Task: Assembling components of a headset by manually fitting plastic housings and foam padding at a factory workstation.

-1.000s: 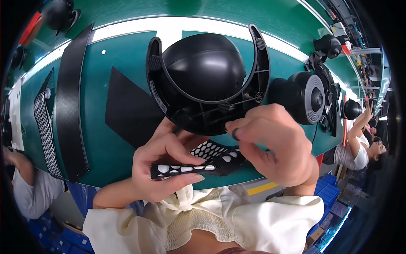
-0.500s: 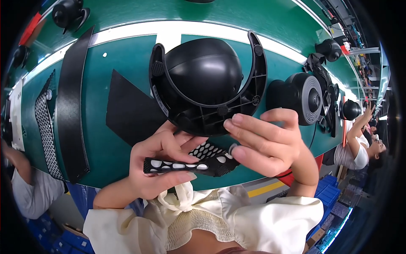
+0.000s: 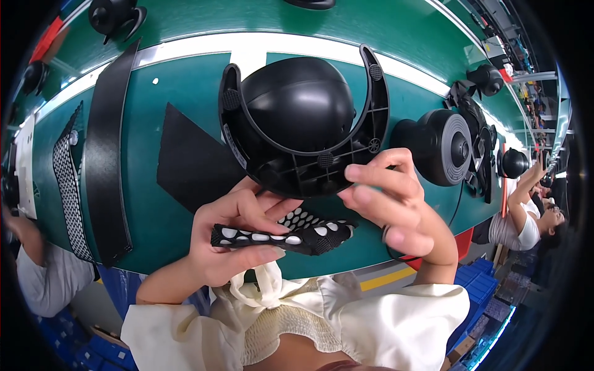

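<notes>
Left hand point(image 3: 232, 238) is pinching a perforated black strip point(image 3: 281, 235) near the green worktop point(image 3: 185, 93) edge; right hand point(image 3: 393, 201) is hovering open-fingered beside the black dome housing point(image 3: 300, 120).

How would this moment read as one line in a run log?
left hand: grips perforated black strip | right hand: open beside black dome housing | surface: green bench

Perforated strip point(image 3: 281, 236) before domed housing point(image 3: 300, 120)
</notes>
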The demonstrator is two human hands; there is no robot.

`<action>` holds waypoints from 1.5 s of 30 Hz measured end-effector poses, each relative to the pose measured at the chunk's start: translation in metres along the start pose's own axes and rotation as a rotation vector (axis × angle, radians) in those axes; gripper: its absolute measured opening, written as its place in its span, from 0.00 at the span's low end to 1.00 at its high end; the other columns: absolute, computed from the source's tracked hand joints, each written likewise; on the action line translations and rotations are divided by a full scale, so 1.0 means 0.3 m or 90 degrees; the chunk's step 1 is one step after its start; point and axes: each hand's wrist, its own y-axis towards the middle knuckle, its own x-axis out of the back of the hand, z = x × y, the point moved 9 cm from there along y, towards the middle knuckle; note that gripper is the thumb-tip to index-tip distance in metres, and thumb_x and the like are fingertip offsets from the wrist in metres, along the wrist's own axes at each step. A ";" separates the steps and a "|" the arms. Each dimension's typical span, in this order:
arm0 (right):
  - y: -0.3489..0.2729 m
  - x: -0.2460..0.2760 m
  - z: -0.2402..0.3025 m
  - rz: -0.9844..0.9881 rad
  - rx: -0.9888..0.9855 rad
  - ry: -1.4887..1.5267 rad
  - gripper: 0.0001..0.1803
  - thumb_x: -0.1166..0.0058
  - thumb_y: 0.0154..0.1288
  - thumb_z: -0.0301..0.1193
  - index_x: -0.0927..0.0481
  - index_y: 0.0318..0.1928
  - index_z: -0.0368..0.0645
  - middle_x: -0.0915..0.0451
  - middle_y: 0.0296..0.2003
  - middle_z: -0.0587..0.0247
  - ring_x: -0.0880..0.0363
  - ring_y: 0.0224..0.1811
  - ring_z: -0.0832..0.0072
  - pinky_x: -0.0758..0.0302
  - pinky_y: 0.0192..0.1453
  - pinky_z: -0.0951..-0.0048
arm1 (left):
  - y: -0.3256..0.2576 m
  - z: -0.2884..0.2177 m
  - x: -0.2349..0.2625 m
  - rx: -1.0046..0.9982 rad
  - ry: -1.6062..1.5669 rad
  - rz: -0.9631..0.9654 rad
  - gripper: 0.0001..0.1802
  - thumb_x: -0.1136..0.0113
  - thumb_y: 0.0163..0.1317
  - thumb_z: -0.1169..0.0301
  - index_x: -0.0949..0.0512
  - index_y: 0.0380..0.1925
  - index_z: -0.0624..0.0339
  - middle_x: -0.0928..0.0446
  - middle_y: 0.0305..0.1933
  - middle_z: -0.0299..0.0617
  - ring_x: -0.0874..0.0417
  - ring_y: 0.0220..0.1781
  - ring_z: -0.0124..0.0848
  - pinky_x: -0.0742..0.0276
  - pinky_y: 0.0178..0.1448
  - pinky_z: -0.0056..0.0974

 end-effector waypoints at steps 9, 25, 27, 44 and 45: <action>0.039 0.003 -0.066 0.215 -0.155 -0.148 0.18 0.46 0.50 0.30 0.32 0.43 0.47 0.20 0.33 0.69 0.24 0.36 0.76 0.43 0.37 0.75 | 0.008 0.003 -0.004 -0.015 -0.016 0.031 0.09 0.44 0.44 0.88 0.29 0.28 0.72 0.41 0.53 0.57 0.37 0.60 0.45 0.44 0.65 0.47; 0.030 -0.031 0.014 0.073 0.026 -0.073 0.19 0.50 0.47 0.25 0.34 0.43 0.45 0.25 0.32 0.59 0.28 0.27 0.73 0.31 0.32 0.78 | -0.011 0.032 0.001 0.087 -0.033 -0.002 0.08 0.44 0.44 0.87 0.28 0.27 0.71 0.36 0.48 0.55 0.32 0.56 0.44 0.41 0.63 0.46; 0.024 -0.018 0.032 0.018 0.107 -0.059 0.19 0.50 0.47 0.25 0.34 0.43 0.46 0.25 0.32 0.58 0.28 0.26 0.73 0.31 0.33 0.78 | -0.014 0.019 0.001 0.048 0.030 -0.001 0.07 0.42 0.45 0.85 0.27 0.27 0.71 0.33 0.46 0.53 0.30 0.55 0.43 0.38 0.61 0.43; -0.056 0.148 -0.217 -0.060 -0.492 0.155 0.07 0.46 0.49 0.19 0.27 0.32 0.32 0.29 0.44 0.46 0.31 0.48 0.63 0.34 0.51 0.68 | -0.013 0.002 -0.017 0.042 0.174 -0.009 0.12 0.39 0.44 0.84 0.28 0.31 0.68 0.28 0.41 0.49 0.25 0.49 0.37 0.30 0.53 0.34; -0.075 0.137 -0.241 -0.057 -0.544 0.191 0.06 0.47 0.50 0.18 0.26 0.32 0.32 0.30 0.45 0.47 0.31 0.49 0.63 0.35 0.52 0.69 | -0.014 0.015 -0.031 0.064 0.175 0.006 0.12 0.40 0.44 0.85 0.28 0.31 0.68 0.29 0.41 0.49 0.27 0.52 0.40 0.30 0.54 0.34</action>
